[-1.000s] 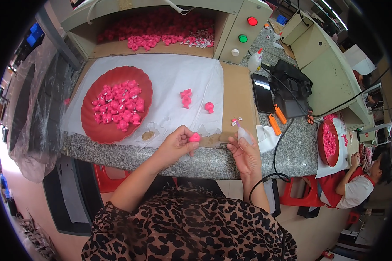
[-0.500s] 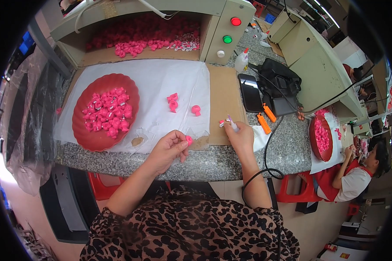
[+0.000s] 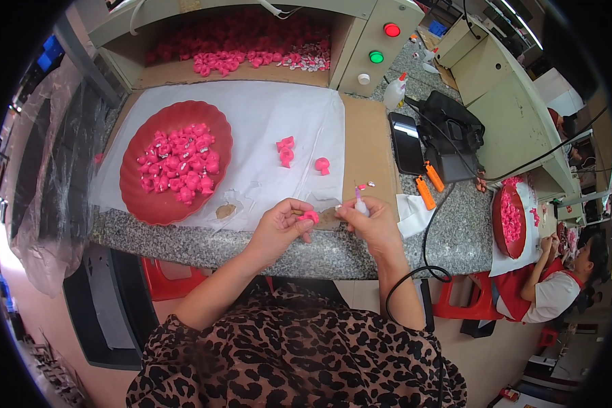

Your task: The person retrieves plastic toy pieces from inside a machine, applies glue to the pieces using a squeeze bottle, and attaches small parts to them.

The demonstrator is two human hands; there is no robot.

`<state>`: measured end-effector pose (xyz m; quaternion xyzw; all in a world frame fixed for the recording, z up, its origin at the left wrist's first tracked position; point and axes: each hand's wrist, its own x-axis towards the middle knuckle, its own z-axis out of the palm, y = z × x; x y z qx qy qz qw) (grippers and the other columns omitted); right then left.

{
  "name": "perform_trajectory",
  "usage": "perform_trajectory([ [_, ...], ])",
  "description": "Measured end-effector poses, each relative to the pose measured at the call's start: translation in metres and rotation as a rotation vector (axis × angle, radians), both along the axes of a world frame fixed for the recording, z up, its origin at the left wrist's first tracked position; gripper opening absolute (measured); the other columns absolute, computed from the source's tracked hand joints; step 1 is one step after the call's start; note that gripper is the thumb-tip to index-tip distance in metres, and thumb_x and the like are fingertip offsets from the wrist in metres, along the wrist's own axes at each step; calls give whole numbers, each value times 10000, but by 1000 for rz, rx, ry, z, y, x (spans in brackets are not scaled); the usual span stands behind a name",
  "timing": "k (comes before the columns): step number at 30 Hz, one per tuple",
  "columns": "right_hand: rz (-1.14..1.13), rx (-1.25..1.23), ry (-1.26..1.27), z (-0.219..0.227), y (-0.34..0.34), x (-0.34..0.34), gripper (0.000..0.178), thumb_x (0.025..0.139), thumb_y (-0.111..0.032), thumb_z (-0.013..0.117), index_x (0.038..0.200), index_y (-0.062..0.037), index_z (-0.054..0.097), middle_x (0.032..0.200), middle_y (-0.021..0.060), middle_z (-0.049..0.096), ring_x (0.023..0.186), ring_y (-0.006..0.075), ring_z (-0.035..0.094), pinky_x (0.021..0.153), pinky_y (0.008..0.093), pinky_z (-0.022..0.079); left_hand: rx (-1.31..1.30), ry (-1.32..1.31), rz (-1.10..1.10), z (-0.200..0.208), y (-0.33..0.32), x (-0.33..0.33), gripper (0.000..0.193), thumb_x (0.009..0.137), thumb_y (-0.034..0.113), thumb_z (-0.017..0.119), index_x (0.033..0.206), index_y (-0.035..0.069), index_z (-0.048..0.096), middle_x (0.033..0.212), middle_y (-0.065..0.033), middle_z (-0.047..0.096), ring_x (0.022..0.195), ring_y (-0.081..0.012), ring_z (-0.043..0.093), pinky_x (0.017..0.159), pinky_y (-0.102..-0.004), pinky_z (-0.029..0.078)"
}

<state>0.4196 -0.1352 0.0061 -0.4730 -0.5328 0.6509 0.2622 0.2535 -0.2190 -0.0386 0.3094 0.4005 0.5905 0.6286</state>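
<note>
"What's closest?"
"Just below the middle of the frame, the left hand [image 3: 279,224] pinches a pink piece [image 3: 309,216]. It sits at the fingertips, facing the right hand [image 3: 381,230] but apart from it."
"And that one's grip?"
"Wrapped round a small bottle [image 3: 362,206] with a purple tip; thumb and finger seem to pinch a white bit [image 3: 338,209] too."
"How would the pink piece handle?"
"Light, I'd guess, fairly stiff, perhaps slick. Hold it by the rounded sides."
"Farther up?"
"Loose pink pieces [image 3: 287,158] on white paper [image 3: 258,109] near the centre, a red bowl [image 3: 131,173] holding more at left, then a heaped shelf [image 3: 172,77], upper left."
</note>
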Motion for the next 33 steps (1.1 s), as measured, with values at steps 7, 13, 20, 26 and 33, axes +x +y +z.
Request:
perform_trajectory([
  [7, 51, 4, 98, -7, -19, -11, 116, 736, -103, 649, 787, -4, 615, 672, 5, 586, 526, 31, 468, 476, 160, 370, 35, -3, 16, -1, -1, 3, 196, 797, 15, 546, 973, -15, 467, 849, -75, 552, 701, -110, 534, 590, -228, 473],
  [13, 71, 26, 101, -14, -20, -11, 115, 739, -105, 648, 781, -3, 614, 658, 2, 576, 531, 30, 464, 478, 161, 363, 34, 1, -4, 1, -2, 2, 195, 793, 6, 549, 969, -17, 469, 849, -70, 549, 699, -104, 531, 588, -229, 475],
  [20, 53, 94, 30, -15, -24, -16, 120, 738, -117, 651, 771, -8, 614, 635, -10, 559, 530, 27, 456, 473, 166, 361, 44, -6, -4, -1, -1, 2, 192, 789, 12, 559, 958, -15, 471, 843, -63, 545, 693, -99, 526, 593, -230, 477],
  [26, 27, -146, 152, -6, -21, -13, 163, 754, -163, 643, 819, -19, 604, 658, 8, 566, 534, 45, 476, 479, 164, 378, 53, -35, 10, 1, -2, 2, 182, 796, 21, 550, 953, -8, 462, 840, -73, 544, 707, -114, 541, 603, -240, 482],
  [33, -46, -298, 279, -7, -31, -20, 162, 750, -156, 646, 834, -29, 590, 670, 4, 556, 541, 49, 479, 483, 162, 384, 29, -75, 0, 0, -1, 0, 178, 804, 34, 542, 960, 1, 462, 830, -76, 552, 703, -122, 546, 599, -242, 476],
])
